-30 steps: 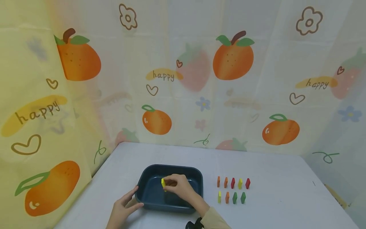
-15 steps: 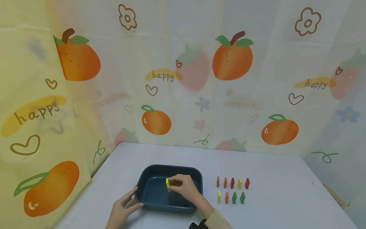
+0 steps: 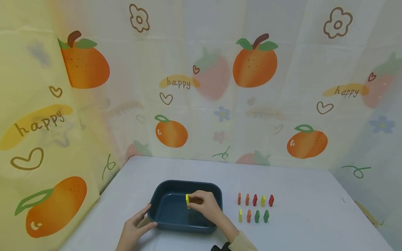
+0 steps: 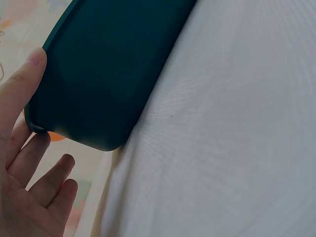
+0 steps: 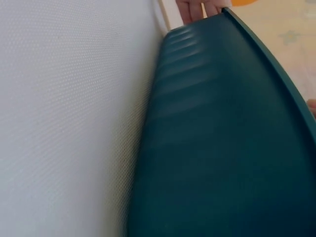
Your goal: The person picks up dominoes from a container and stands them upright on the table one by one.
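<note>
A dark blue-green rectangular baking dish [image 3: 185, 228] stands on the white table. My right hand [image 3: 207, 207] is over its inside, pinching a small yellow block [image 3: 187, 199] upright between thumb and fingers. Whether the block touches the dish's floor I cannot tell. At the dish's near left corner my left hand [image 3: 133, 226] holds on, thumb on the near side and fingers along the left side. The left wrist view shows its thumb [image 4: 35, 61] at the rim, with some fingers spread loosely below the corner. In the right wrist view the dish's outer wall [image 5: 222, 113] hides the block.
Right of the dish, several small upright blocks stand in two rows: a back row with a red block [image 3: 271, 200] at its end, and a front row ending in a green block [image 3: 266, 216]. A fruit-printed curtain [image 3: 201, 115] hangs behind the table.
My right hand has shifted a little to the right inside the dish with the yellow block. The left hand keeps its hold on the corner.
</note>
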Available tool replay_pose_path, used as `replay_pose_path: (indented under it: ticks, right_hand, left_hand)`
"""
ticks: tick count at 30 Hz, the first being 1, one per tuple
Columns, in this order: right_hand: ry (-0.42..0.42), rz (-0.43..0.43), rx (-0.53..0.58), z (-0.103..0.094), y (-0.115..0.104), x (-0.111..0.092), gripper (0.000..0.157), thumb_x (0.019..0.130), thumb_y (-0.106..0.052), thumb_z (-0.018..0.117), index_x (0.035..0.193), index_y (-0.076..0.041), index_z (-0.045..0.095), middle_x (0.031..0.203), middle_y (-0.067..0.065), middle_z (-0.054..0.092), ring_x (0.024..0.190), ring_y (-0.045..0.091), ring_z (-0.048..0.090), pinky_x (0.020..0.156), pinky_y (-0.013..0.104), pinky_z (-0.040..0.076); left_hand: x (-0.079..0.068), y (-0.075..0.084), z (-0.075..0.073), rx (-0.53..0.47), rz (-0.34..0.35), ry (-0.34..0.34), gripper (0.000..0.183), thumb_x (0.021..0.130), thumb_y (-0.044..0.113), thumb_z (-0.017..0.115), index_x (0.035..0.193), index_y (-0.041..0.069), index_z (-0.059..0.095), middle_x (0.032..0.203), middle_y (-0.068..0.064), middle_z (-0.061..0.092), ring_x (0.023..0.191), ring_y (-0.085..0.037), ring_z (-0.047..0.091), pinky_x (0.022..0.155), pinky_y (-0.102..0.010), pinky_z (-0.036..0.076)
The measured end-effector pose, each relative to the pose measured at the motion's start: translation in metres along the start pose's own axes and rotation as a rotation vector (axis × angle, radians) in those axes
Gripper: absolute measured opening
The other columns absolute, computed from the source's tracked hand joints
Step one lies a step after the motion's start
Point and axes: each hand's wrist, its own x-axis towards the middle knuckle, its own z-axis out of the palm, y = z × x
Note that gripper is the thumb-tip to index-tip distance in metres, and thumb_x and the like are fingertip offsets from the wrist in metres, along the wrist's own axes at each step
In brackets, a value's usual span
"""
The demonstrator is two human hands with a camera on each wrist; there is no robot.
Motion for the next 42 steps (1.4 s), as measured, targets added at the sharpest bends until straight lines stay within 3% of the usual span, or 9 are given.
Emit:
replay_pose_path:
  ticks: [13,22,30,38,42]
  right_hand:
    - [0.052,-0.085,-0.011,-0.018,0.001,-0.011,0.022,0.077,0.007,0.065,0.098,0.012,0.061,0.088,0.017,0.061,0.077,0.02,0.062,0.066,0.023,0.054]
    - [0.073,-0.033,-0.001,-0.028,0.001,-0.019,0.022,0.078,0.005,0.065,0.099,0.01,0.062,0.089,0.014,0.06,0.078,0.019,0.062,0.069,0.023,0.053]
    - [0.084,0.007,-0.001,-0.036,0.001,-0.025,0.022,0.078,0.005,0.065,0.1,0.009,0.061,0.091,0.013,0.061,0.08,0.02,0.062,0.071,0.023,0.052]
    - [0.125,0.016,-0.029,-0.046,-0.003,-0.032,0.027,0.078,0.005,0.064,0.104,0.011,0.06,0.091,0.013,0.061,0.082,0.024,0.061,0.072,0.022,0.052]
    - [0.151,0.006,-0.025,-0.052,-0.002,-0.036,0.029,0.077,0.008,0.065,0.105,0.01,0.059,0.09,0.013,0.061,0.081,0.026,0.061,0.072,0.024,0.052]
  left_hand:
    - [0.001,-0.002,0.0,0.023,0.011,0.003,0.064,0.066,0.024,0.079,0.123,0.007,0.055,0.124,-0.005,0.051,0.117,-0.024,0.042,0.095,-0.039,0.038]
    - [0.0,0.001,-0.001,0.019,0.023,-0.001,0.062,0.068,0.023,0.078,0.124,0.007,0.055,0.124,-0.005,0.051,0.116,-0.018,0.042,0.095,-0.037,0.038]
    - [0.0,-0.002,0.0,0.016,0.02,0.012,0.062,0.066,0.022,0.079,0.122,0.008,0.056,0.123,-0.003,0.052,0.115,-0.012,0.043,0.092,-0.024,0.04]
    - [-0.001,0.0,0.0,0.014,0.026,0.004,0.063,0.067,0.022,0.079,0.123,0.007,0.055,0.124,-0.005,0.051,0.114,-0.01,0.042,0.095,-0.036,0.038]
    - [-0.001,-0.001,0.0,-0.002,0.022,0.004,0.063,0.067,0.022,0.079,0.123,0.008,0.055,0.125,-0.005,0.051,0.113,-0.006,0.042,0.094,-0.032,0.04]
